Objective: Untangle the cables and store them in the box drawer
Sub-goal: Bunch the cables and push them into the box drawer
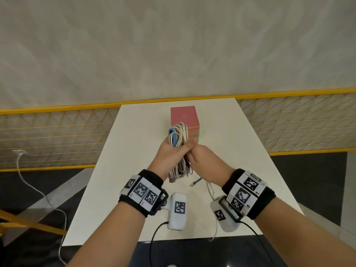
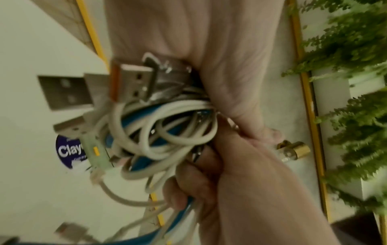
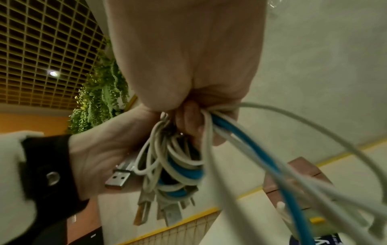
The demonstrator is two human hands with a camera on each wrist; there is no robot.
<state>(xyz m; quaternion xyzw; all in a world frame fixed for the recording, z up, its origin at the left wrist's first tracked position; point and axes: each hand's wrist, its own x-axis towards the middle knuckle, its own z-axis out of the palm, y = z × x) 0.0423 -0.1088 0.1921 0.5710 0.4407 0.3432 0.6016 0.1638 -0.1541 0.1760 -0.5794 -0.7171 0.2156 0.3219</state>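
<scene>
Left hand [image 1: 165, 157] and right hand [image 1: 200, 157] both clench the cable bundle [image 1: 178, 138] above the table; limp, light cords, likely best drawn out by a USB plug [image 2: 134, 82].

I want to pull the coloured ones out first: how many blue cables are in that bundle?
1 that I can tell: a blue rubbery cable looped among the white cables gripped by both hands; more may be hidden inside.
</scene>
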